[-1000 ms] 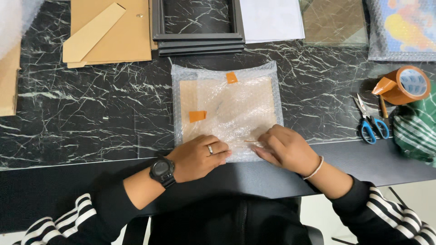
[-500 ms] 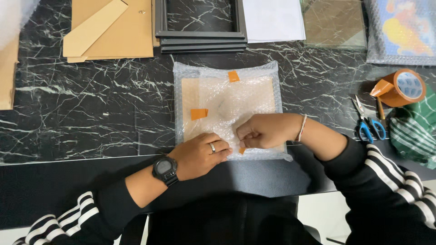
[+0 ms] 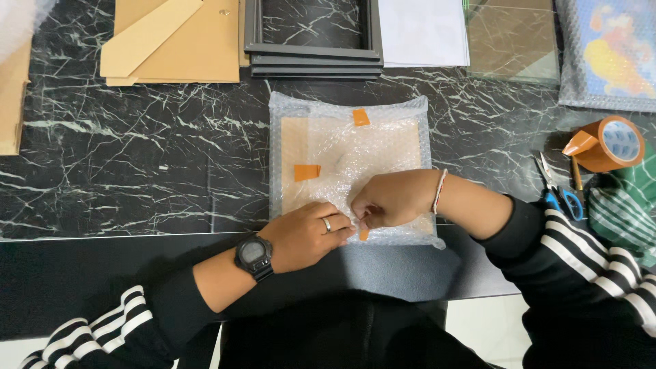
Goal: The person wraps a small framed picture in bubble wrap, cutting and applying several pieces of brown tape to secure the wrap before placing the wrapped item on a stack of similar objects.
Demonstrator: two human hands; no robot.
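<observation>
Flat bubble-wrapped panel (image 3: 352,160) on the tabletop (image 3: 137,171): light, stiff core, slippery skin; best gripped by its edges. Left hand (image 3: 307,236) lies open, pressing the near edge; right hand (image 3: 389,198) is curled, pinching an orange tape piece (image 3: 363,233)

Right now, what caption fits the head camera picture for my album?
Both hands, left hand and right hand, press orange tape onto a bubble-wrapped parcel.

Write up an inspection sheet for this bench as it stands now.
Surface: black marble-pattern table.
Job's things: bubble-wrapped flat panel with orange tape pieces; one piece at its near edge under the fingers.
Clutter: tape roll, scissors, black frames, cardboard backing, white sheet, glass pane.
Grippers: left hand flat on the wrap; right hand pinching tape.
Cables: nothing seen.
Surroundings: green striped cloth.
</observation>
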